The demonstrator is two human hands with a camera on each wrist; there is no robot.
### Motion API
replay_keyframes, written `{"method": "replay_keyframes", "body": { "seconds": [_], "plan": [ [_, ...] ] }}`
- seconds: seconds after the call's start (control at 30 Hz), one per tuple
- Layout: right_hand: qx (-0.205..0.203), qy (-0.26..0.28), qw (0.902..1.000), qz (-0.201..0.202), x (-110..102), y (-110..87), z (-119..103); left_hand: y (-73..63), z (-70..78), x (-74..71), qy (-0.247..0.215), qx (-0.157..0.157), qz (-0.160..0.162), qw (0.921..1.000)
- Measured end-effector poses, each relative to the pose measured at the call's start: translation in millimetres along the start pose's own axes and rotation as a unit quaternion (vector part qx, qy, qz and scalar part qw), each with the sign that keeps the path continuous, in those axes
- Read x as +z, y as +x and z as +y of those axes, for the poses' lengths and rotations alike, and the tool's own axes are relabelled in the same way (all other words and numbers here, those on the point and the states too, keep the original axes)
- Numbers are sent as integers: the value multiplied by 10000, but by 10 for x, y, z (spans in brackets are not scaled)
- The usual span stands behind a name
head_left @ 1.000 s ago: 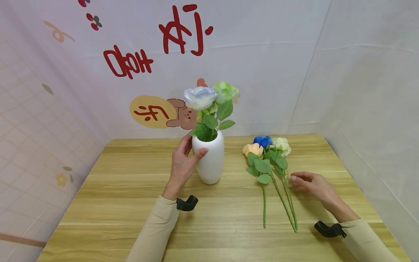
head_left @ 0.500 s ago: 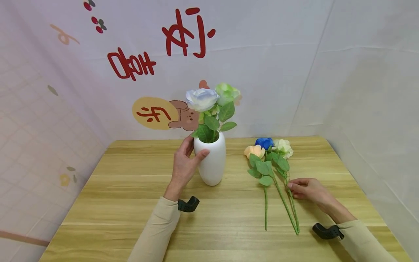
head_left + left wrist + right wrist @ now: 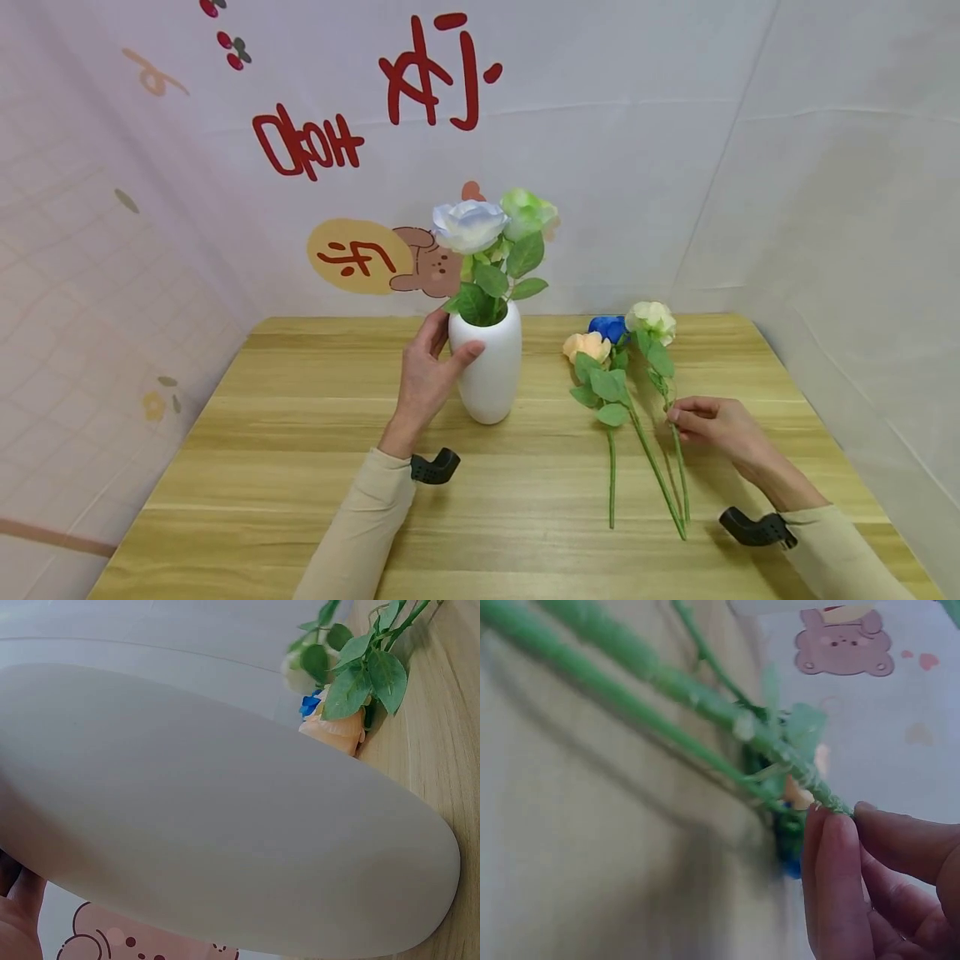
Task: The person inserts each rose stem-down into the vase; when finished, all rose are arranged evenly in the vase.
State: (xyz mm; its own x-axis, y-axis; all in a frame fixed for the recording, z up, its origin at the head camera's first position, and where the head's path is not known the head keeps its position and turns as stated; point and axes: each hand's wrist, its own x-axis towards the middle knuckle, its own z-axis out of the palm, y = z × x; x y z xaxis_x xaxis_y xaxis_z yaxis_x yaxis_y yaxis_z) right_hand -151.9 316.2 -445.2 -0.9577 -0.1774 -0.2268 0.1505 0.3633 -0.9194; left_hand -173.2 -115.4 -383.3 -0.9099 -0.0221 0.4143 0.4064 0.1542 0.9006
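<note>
My left hand (image 3: 429, 379) grips the white vase (image 3: 491, 375) from its left side, thumb across the front near the rim. Upright in the vase stand a pale blue-white rose (image 3: 469, 225) and a light green rose (image 3: 527, 212) with green leaves. Over at the right, my right hand (image 3: 723, 429) pinches the stem of a cream-white rose (image 3: 651, 322) between thumb and fingers. In the right wrist view the pinched green stem (image 3: 742, 724) runs up from the fingertips. Beside it on the table lie a peach rose (image 3: 587, 347) and a blue rose (image 3: 609, 328).
The wooden table (image 3: 315, 467) reaches back to a white cloth wall (image 3: 600, 167) with red lettering and a printed bear (image 3: 437, 268). Further cloth walls stand at the left and right sides. A black wrist camera (image 3: 435, 467) sits on the left wrist.
My right hand has closed on the cream-white rose's stem, and that flower has shifted up and away from the blue one. The left hand keeps its hold on the vase.
</note>
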Motion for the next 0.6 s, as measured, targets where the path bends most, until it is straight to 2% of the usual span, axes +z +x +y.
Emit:
{"method": "replay_keyframes", "body": {
  "seconds": [0.33, 0.6],
  "plan": [
    [-684, 660, 9952, 246, -58, -86, -346, 3, 8, 2, 11, -1, 12, 10000],
    [-1221, 916, 9867, 563, -49, -137, -635, -3, 11, 1, -17, -22, 26, 10000]
  ]
}}
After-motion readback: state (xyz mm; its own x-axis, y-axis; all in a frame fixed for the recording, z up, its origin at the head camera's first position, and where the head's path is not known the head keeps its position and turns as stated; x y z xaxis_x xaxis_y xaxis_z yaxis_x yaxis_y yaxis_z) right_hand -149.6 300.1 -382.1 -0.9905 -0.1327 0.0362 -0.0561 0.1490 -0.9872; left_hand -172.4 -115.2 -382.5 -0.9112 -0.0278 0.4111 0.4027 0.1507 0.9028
